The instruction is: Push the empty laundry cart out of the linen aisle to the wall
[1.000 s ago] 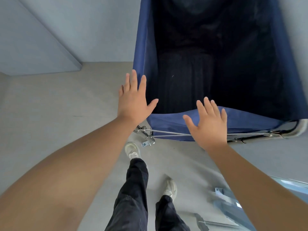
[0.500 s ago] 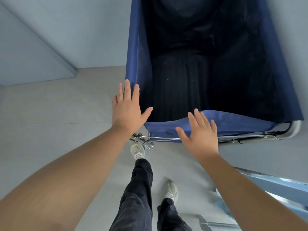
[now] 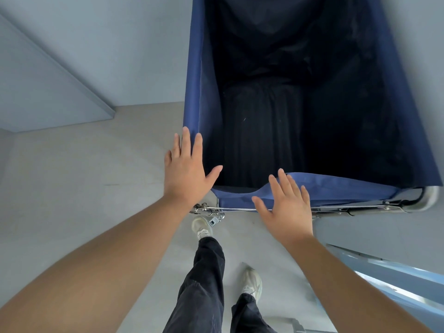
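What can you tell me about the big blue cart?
The cart is a deep bag of blue cloth hung on a silvery metal frame, with a thin rod along the near edge. Inside it looks dark and empty. It stands upright on the grey floor, close to a pale wall. The left hand lies flat on its near left corner, and the right hand presses open on the sagging near rim.

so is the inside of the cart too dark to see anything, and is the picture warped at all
Head view: the laundry cart interior is deep shadow, only faint folds of dark liner show, no contents visible; wide-angle stretch swells the forearms at the bottom edge; left hand and right hand are sharp, evenly lit.
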Motion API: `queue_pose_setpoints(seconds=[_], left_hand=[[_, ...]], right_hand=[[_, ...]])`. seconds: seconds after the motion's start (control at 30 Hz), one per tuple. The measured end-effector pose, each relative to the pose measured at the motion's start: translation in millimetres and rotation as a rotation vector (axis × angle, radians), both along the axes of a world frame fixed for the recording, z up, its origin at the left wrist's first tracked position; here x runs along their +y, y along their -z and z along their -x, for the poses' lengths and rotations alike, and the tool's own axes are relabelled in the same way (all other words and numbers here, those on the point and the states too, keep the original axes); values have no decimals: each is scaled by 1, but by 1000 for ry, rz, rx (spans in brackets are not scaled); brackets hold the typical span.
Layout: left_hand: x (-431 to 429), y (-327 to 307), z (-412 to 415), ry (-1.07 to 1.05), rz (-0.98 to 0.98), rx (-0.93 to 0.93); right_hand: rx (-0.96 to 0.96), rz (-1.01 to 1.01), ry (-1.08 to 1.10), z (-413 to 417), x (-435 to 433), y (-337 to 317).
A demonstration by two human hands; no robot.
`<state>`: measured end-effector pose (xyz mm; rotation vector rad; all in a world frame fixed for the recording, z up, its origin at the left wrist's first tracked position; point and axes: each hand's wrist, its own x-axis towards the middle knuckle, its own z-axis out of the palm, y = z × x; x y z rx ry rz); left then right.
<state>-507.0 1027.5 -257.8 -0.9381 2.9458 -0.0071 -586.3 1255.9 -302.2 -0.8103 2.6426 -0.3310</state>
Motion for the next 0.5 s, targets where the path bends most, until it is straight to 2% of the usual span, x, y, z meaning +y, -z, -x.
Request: queue_pose_setpoints(seconds=[0.3, 0.4, 0.43, 0.5], left_hand=[[0, 5, 1, -18, -17, 46], [1, 1, 1, -9, -90, 96], [0, 2, -1, 2, -144, 134], [0, -4, -8, -63, -376, 268]], right_hand=[[-85, 89, 84, -11, -5, 0], [-199, 292, 237, -13, -13, -22], [-266, 417, 299, -12, -17, -31], [-552, 687, 503, -13, -25, -62]])
